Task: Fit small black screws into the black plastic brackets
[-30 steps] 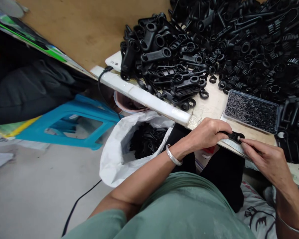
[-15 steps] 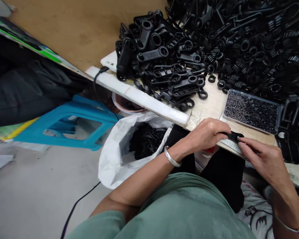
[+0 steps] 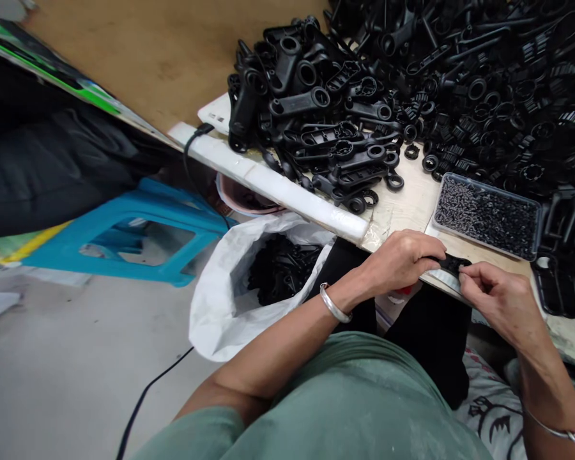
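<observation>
At the table's front edge, my left hand (image 3: 407, 257) grips the left end of a small black plastic part (image 3: 453, 263) between thumb and fingers. My right hand (image 3: 496, 295) is pinched at the right end of that part; whatever its fingertips hold is too small to make out. Just beyond the hands, a clear tray (image 3: 487, 216) holds many tiny dark metal and black pieces. Left of the tray lies a heap of black handle-like parts (image 3: 297, 102) with round ends.
Black rings and ribbed parts (image 3: 498, 108) are piled at the back right. A white sack (image 3: 215, 313) of black parts stands below the table edge, left of my legs. Beyond it are a blue stool (image 3: 172, 271) and a bucket (image 3: 239, 199). A white strip (image 3: 268, 185) borders the table.
The fingers of my right hand have drawn closer together and curled at the black part. My left hand keeps its grip. The whole view has shifted slightly.
</observation>
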The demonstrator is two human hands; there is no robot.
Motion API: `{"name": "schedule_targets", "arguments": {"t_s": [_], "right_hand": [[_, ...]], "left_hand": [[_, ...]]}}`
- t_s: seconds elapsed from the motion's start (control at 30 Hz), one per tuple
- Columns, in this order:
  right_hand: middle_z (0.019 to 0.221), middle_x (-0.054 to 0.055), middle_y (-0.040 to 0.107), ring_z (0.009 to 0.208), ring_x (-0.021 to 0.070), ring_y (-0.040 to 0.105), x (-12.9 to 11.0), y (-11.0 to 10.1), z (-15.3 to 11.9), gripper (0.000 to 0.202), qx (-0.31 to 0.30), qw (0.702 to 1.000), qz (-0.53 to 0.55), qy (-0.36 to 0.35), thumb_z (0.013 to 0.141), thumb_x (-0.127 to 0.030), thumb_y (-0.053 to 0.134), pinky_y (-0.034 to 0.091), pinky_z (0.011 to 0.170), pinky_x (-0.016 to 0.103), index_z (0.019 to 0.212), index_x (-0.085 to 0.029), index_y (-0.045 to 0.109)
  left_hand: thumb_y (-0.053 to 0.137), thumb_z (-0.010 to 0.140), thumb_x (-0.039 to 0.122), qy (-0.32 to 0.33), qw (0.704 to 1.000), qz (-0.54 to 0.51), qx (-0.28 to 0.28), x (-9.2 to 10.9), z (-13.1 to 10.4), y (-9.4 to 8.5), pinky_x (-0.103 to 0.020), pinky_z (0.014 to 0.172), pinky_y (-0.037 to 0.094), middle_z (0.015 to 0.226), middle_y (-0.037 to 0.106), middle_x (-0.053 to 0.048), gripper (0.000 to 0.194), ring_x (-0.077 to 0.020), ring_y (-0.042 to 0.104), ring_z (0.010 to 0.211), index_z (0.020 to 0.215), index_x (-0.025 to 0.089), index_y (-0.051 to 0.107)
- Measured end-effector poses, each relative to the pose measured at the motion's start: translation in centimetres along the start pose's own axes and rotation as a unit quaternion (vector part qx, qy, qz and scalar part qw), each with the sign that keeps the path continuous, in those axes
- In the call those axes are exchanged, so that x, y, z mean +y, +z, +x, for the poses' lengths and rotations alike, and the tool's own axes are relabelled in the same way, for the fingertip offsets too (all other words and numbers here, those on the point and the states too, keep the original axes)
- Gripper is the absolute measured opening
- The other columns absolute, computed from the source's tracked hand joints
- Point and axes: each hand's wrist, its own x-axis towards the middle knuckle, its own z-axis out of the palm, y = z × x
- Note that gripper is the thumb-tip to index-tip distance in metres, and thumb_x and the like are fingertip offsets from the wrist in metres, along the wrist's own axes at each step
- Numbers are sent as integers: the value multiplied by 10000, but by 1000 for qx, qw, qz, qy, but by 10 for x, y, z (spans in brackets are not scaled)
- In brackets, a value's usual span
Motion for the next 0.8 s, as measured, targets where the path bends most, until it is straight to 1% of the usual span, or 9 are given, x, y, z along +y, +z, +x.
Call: {"name": "schedule_targets", "arguments": {"t_s": [0.13, 0.2, 0.3, 0.37, 0.43, 0.5, 0.57, 0.67, 0.8], "right_hand": [[550, -17, 601, 472, 107, 547, -2, 1, -1, 195, 2, 1000, 21, 15, 835, -304, 578, 409, 472, 210, 755, -181, 708], [560, -8, 621, 477, 115, 556, -1, -1, -3, 224, -7, 998, 51, 31, 845, -343, 592, 411, 452, 211, 794, -175, 731], [583, 4, 655, 461, 126, 563, 5, -11, -3, 285, -38, 993, 100, 50, 852, -405, 614, 426, 426, 223, 909, -169, 762], [604, 13, 676, 449, 132, 569, 12, -23, 0, 302, -24, 993, 98, 54, 856, -429, 618, 444, 428, 235, 929, -177, 768], [645, 21, 700, 475, 143, 599, 22, -35, 6, 297, 29, 997, 50, 53, 867, -439, 617, 471, 462, 249, 942, -195, 769], [716, 32, 728, 559, 169, 649, 32, -45, 17, 289, 86, 995, -40, 41, 886, -435, 606, 511, 556, 282, 977, -212, 765], [857, 60, 758, 692, 209, 692, 41, -50, 29, 280, 105, 983, -150, 6, 909, -405, 576, 522, 656, 327, 1010, -216, 757], [1008, 75, 756, 774, 237, 695, 49, -50, 46, 255, 81, 956, -280, -41, 909, -353, 564, 475, 622, 334, 1037, -223, 743], [967, 45, 761, 761, 235, 688, 48, -44, 59, 196, 29, 936, -349, -40, 852, -302, 640, 398, 551, 312, 1004, -250, 752]], "left_hand": [[660, 884, 143, -2, 1000, 16, -1, 0, 0, 1, -275, 866, 548, 952, 768, -39, 83, -164, 714, 930, 897, 164, 738], [659, 887, 146, 6, 1000, 29, 3, 0, 0, 1, -285, 878, 553, 973, 770, -48, 83, -167, 718, 940, 904, 160, 739], [642, 901, 140, 34, 998, 47, 23, 0, 1, -1, -308, 924, 548, 1032, 763, -71, 93, -177, 709, 993, 920, 148, 732], [629, 913, 151, 61, 996, 53, 36, 1, 2, -5, -332, 961, 534, 1071, 752, -94, 99, -187, 692, 1036, 924, 132, 726], [615, 930, 175, 79, 994, 60, 37, 4, 4, -11, -346, 977, 520, 1085, 744, -103, 116, -190, 674, 1045, 930, 125, 719], [589, 948, 188, 75, 994, 77, 26, 8, 11, -18, -343, 944, 517, 1040, 745, -91, 137, -184, 662, 988, 939, 133, 713], [550, 962, 165, 61, 991, 115, 11, 12, 22, -26, -328, 880, 504, 949, 739, -69, 164, -178, 635, 903, 930, 144, 710], [492, 956, 100, 54, 979, 196, -24, 14, 46, -33, -323, 819, 442, 872, 702, -53, 234, -186, 577, 863, 867, 157, 701], [446, 941, 60, 81, 957, 264, -85, 10, 78, -27, -334, 776, 352, 849, 665, -47, 280, -198, 541, 902, 819, 163, 675]]}}
